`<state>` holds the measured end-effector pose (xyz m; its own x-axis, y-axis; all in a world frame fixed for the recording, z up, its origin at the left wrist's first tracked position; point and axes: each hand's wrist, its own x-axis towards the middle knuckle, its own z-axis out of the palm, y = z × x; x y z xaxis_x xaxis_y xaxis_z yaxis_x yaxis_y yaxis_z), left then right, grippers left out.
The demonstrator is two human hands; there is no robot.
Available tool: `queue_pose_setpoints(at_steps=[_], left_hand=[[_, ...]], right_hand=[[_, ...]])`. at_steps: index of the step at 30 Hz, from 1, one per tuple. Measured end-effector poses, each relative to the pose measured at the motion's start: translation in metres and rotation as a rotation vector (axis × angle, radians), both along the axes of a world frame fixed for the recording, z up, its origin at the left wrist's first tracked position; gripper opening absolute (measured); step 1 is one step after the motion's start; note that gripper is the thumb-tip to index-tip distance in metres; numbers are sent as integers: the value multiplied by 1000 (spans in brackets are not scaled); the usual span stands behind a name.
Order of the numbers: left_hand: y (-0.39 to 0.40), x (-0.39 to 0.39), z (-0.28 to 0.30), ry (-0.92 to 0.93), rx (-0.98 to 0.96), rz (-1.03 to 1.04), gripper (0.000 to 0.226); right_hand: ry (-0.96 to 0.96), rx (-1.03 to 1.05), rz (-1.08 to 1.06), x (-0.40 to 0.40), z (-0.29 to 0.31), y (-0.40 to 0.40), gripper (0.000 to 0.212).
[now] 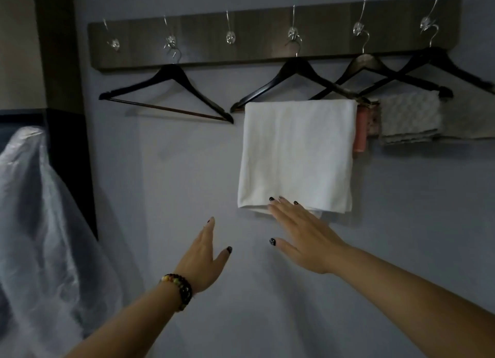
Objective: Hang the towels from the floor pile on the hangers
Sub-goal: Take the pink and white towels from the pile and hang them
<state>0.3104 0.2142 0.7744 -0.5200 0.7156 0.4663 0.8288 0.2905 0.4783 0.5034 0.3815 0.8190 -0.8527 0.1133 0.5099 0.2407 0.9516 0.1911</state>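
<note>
A grey-blue wall carries a dark wooden hook rail with four black hangers; the leftmost hanger is bare, with open wall beneath it. A folded white towel drapes over the second hanger, with smaller cloths hung to its right and clear plastic sheeting at far left. The right hand lies flat, fingers straight and overlapping the towel's bottom edge, gripping nothing; the left hand hovers open, clear of the towel.

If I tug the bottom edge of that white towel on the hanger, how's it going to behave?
Probably floppy: the white towel drapes in soft folds over the hanger bar. It may slide off, since it hangs folded over the bar with nothing visibly clipping it. The hanger could also swing, as it hangs from one wall hook. The right hand, fingers straight, is at its lower edge.
</note>
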Motion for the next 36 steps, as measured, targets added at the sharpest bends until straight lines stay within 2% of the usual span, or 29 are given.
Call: queue_pose_setpoints(at_steps=[2,6,14,23,27,32,36], left_hand=[[-33,0,-11,70,-61,-14,80],[-90,-1,-37,153,-181,-34,80],[-165,-8,-94,191,-322,-40,80],[-170,-27,-160,23,-388,28,79],[-175,-31,-195,-124,-372,102,77],[-196,-38,-241,-191,-368,171,73],[-215,-50,-277,-243,-386,216,71]], right_hand=[[-26,-76,-26,0,-10,-32,81],[-77,-176,-76,-1,-33,-81,72],[-144,-398,-51,-6,-105,-141,69],[-283,-536,9,-48,-170,-145,71],[-353,-649,73,-77,-201,-144,72],[-451,-798,142,-111,-251,-165,73],[-576,-797,149,-140,-292,-186,74]])
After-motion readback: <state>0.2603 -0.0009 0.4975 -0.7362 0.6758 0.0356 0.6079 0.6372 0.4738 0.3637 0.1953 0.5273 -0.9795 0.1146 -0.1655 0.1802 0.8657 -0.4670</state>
